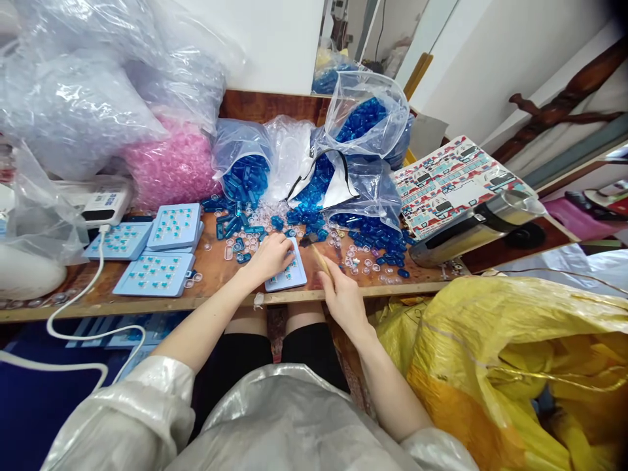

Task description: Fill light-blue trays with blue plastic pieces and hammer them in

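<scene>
Over the left part of a light blue tray (293,277) at the table's front edge is my left hand (273,256). Its fingers are bent together, and what they hold, if anything, is too small to make out. Small teal pieces sit on the tray. My right hand (342,292) is wrapped round a thin wooden-handled brush (321,261), whose dark tip lies just right of the tray. Loose blue pieces (380,237) and clear pink-tinted pieces (249,241) are scattered behind and beside both hands.
Several blue trays (156,273) lie at the left near a white cable (101,252). Bags of blue pieces (244,176) and a pink bag (169,163) stand behind. A steel flask (478,226) lies at the right, above a yellow sack (471,314).
</scene>
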The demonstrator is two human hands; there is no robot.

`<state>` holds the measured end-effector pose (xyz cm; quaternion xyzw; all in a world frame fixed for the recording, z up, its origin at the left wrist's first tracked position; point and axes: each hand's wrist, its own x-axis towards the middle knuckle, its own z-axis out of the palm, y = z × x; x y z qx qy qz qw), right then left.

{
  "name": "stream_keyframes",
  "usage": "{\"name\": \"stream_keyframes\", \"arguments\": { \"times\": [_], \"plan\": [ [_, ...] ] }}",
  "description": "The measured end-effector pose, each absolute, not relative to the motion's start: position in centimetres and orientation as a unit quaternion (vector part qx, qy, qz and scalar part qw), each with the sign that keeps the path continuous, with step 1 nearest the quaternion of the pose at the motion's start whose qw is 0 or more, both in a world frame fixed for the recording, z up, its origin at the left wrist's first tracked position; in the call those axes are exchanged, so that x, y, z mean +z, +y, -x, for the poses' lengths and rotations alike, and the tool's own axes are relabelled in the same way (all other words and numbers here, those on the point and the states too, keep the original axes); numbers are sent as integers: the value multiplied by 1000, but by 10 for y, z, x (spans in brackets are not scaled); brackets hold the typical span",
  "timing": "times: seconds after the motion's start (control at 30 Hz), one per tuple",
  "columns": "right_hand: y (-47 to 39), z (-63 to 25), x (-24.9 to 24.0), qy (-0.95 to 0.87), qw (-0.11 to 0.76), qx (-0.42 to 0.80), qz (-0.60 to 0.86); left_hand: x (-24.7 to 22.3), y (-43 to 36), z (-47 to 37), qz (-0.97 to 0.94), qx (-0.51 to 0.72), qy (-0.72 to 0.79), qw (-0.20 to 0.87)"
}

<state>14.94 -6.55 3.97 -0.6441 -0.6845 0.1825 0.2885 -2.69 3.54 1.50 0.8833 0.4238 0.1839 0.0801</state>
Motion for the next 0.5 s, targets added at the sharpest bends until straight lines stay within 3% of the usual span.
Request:
{"name": "stream_keyframes", "arguments": {
  "times": [0.2,0.5],
  "plan": [
    [-77,-159,36,-650,320,217,655,25,51,57,-827,272,484,88],
    [-80,-161,22,-624,307,254,673,16,63,97,-835,32,549,-12]
  ]
}}
